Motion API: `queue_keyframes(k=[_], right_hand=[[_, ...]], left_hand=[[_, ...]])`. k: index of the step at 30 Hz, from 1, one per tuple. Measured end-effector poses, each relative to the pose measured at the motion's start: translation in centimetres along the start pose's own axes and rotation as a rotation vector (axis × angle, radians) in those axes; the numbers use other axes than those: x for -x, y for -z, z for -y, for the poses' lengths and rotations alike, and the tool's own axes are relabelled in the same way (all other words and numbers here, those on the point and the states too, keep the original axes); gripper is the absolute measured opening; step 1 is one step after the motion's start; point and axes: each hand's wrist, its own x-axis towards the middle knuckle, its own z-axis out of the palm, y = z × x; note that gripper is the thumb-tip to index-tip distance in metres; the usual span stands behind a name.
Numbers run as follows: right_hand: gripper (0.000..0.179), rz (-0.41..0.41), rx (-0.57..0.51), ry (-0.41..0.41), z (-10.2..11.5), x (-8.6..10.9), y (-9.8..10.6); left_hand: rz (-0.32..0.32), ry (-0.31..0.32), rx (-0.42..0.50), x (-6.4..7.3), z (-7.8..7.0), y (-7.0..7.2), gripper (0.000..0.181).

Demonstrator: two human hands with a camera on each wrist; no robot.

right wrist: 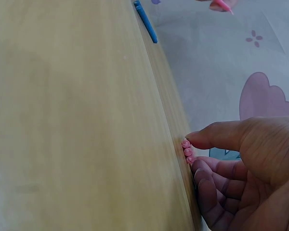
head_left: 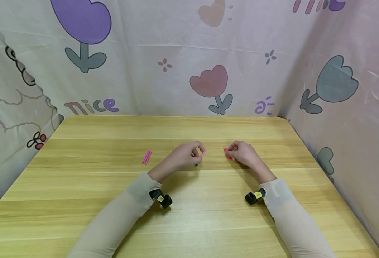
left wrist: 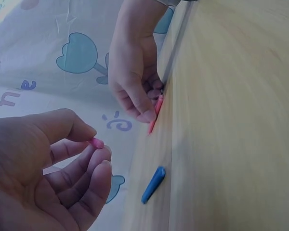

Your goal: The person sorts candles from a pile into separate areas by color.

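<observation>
My left hand (head_left: 186, 156) is above the table and pinches a thin pink stick (left wrist: 97, 143) between thumb and forefinger, its other fingers loosely bent. Just below that hand lies a short blue stick (left wrist: 153, 185), mostly covered by it in the head view. To the right, my right hand (head_left: 243, 154) pinches a side-by-side row of three reddish-pink sticks (right wrist: 187, 151) at the tabletop, thumb on one side and fingers on the other. The round ends of these sticks face the right wrist camera.
Two pink sticks (head_left: 146, 157) lie together on the wooden table (head_left: 189, 222), left of my left hand. A printed cloth (head_left: 150, 82) with flowers and lettering hangs behind the table and along both its sides.
</observation>
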Motion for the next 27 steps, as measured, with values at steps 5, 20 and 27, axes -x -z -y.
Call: queue_keyframes(k=[5, 20, 27], right_hand=[[0.029, -0.003, 0.008, 0.008, 0.1, 0.0, 0.0], [0.029, 0.009, -0.001, 0.004, 0.0, 0.0, 0.1], [0.029, 0.014, -0.009, 0.004, 0.0, 0.0, 0.1]], left_hand=[[-0.02, 0.011, -0.012, 0.8, 0.6, 0.7, 0.023], [-0.07, 0.048, -0.062, 3.0, 2.5, 2.6, 0.022], [-0.121, 0.081, -0.067, 4.3, 3.8, 3.8, 0.023]])
